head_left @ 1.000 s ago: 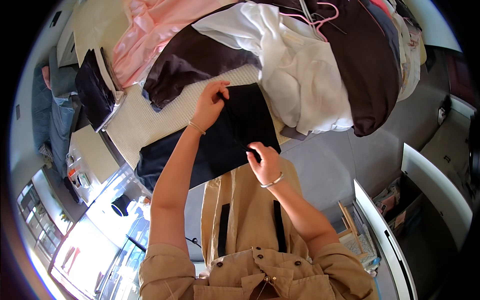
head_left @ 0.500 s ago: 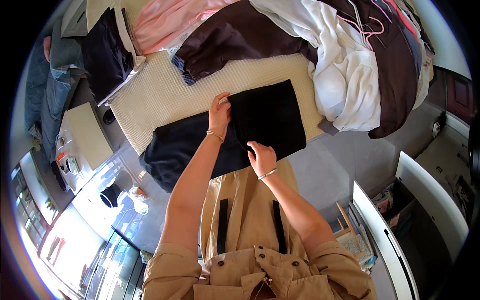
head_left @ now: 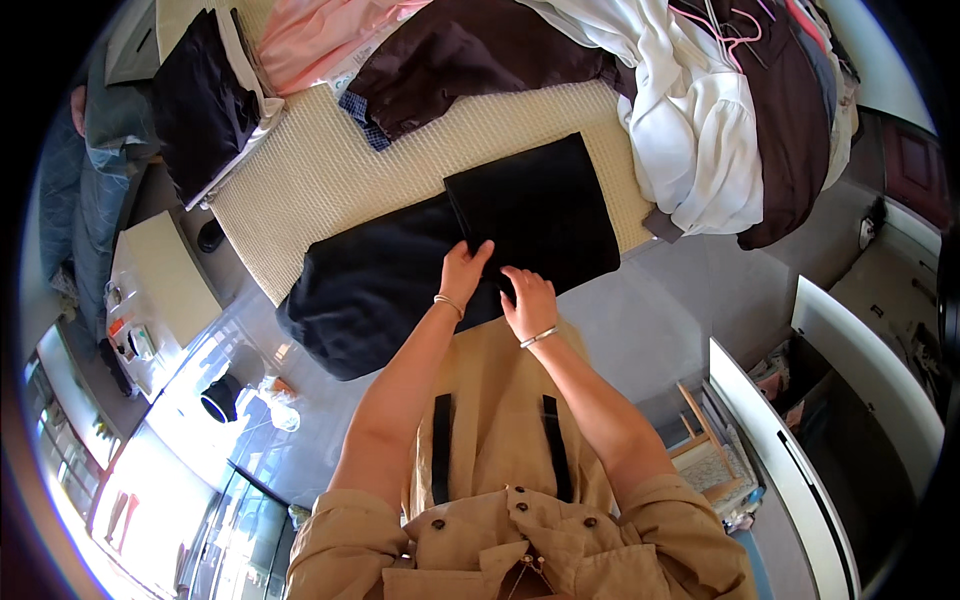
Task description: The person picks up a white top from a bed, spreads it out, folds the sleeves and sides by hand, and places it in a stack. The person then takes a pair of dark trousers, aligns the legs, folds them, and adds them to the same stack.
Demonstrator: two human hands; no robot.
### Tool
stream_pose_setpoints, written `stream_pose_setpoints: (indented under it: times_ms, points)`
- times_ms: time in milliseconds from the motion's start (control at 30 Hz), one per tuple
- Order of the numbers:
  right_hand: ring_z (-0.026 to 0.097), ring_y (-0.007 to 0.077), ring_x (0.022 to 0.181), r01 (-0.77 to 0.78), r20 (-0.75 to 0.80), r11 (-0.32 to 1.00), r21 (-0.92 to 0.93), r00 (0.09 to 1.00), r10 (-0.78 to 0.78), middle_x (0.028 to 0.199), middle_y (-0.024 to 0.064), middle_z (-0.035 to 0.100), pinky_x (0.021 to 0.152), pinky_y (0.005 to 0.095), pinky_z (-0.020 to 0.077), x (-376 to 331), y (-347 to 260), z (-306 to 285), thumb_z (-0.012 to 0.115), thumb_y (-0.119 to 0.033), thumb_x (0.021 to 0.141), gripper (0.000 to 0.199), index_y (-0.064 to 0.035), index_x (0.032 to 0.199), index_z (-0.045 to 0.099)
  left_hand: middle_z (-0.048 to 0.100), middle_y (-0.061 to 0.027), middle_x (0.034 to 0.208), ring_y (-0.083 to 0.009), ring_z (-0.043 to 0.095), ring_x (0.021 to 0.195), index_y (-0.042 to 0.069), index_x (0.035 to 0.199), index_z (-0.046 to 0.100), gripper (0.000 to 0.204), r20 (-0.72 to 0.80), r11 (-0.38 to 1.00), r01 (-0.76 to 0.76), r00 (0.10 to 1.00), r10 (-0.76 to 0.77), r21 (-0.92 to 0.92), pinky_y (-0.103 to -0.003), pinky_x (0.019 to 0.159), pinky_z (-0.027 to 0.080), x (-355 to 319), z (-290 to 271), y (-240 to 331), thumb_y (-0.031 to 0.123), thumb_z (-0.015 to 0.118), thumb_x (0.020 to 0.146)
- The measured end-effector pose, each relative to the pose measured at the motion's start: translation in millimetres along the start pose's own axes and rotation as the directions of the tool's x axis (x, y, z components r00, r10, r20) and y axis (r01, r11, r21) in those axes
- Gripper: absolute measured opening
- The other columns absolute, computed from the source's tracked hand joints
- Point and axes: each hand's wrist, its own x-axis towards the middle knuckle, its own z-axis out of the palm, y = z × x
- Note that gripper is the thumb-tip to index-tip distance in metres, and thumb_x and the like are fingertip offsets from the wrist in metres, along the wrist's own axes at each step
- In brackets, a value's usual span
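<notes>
A black garment (head_left: 375,275) lies across the near side of the cream quilted bed cover, its right part turned back over the rest in a flat, squared panel (head_left: 540,200). I cannot tell its exact kind. My left hand (head_left: 467,272) is closed at the panel's left edge, thumb and fingers on the cloth. Close to its right, my right hand (head_left: 529,303) curls its fingers and thumb round the near edge of the same cloth. The garment's rounded left end hangs a little past the bed's edge.
The cream cover (head_left: 290,180) holds a dark brown garment (head_left: 480,60), a pink one (head_left: 320,40), and a white one (head_left: 690,120) beside clothes on hangers (head_left: 735,40). Dark folded clothes (head_left: 205,110) lie far left. Open white drawers (head_left: 770,450) stand at right, a low cabinet (head_left: 165,275) at left.
My left hand has come down from the panel's far left corner toward my right hand, along its edge. My right hand has stayed nearly in place at the near edge.
</notes>
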Motion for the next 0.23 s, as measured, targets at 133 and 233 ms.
stream_pose_setpoints:
  times_ms: [133,233]
  points:
    - [0.055,0.0238,0.081,0.009,0.015,1.0,0.006,1.0,-0.009,0.084,0.0049,0.054,0.072,0.0375,0.0418,-0.1,-4.8,1.2,0.07,-0.012,0.068,0.045,-0.0127,0.11,0.053,0.064,-0.0079,0.075,-0.0136,0.059,0.066,-0.003,0.091,0.059,0.034,-0.168,0.958,-0.284,0.947,0.273,-0.046,-0.027,0.06,0.047,7.0,19.4,-26.6,0.025,0.072,0.077]
    - [0.054,0.0264,0.082,-0.017,0.065,1.0,0.02,0.998,0.015,0.086,0.0075,0.054,0.073,0.0384,0.0428,-2.7,-7.5,1.7,0.068,-0.012,0.071,0.041,-0.0112,0.109,0.053,0.066,-0.0131,0.092,-0.029,0.063,0.083,0.001,0.102,0.058,0.035,-0.257,0.909,-0.393,0.872,0.417,0.14,-0.033,0.073,0.049,1.3,27.1,-40.0,0.025,0.069,0.079]
